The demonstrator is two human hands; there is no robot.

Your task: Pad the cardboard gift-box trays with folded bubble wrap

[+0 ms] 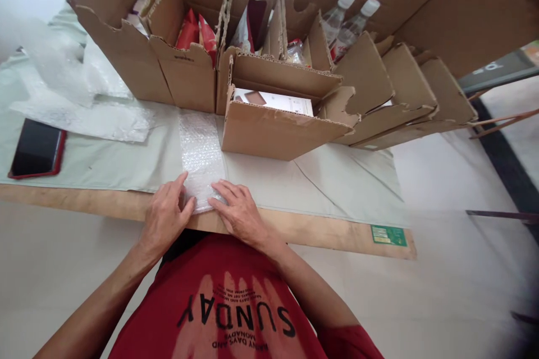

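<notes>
Bubble wrap (201, 154), a narrow translucent white strip dotted with small air cells, runs from the table's (337, 179) near edge at lower centre up toward the cardboard boxes (269, 123). Left hand (165, 219) and right hand (238, 213) lie flat, fingers spread, pressing its near end without clasping it.

Both hands on bubble wrap (201, 157) (flat)
</notes>
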